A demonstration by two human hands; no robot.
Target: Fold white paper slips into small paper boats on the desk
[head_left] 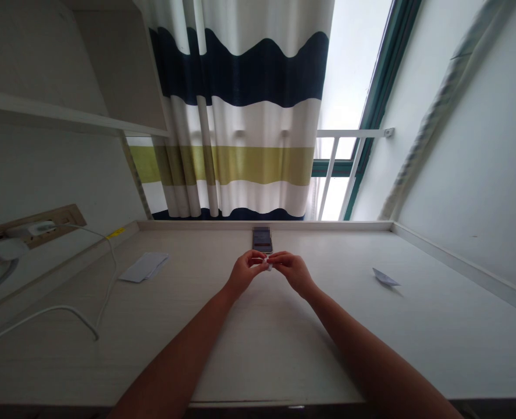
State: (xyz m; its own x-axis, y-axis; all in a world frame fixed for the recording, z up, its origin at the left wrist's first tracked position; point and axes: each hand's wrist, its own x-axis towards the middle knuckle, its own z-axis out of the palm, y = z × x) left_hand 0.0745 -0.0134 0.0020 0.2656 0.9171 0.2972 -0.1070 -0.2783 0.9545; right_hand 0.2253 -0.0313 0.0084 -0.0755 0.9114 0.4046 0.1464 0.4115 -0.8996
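Observation:
Both my hands meet over the middle of the white desk [258, 337], pinching one small piece of folded white paper [269, 266] between their fingertips. My left hand [245, 272] is closed on its left side. From the right, my right hand [293, 270] grips the same paper with thumb and fingers. Most of the paper is covered by the fingers, so its exact shape cannot be made out. Just beyond the hands a phone [262, 239] with a lit screen lies against the desk's back edge.
Folded white paper sheets [144, 267] lie at left, near a white cable [114, 262] running from plugs in a power socket [35, 227]. A small folded paper boat-like shape [385, 277] rests at right. Behind the raised back rim [327, 225] hangs a striped curtain [258, 125].

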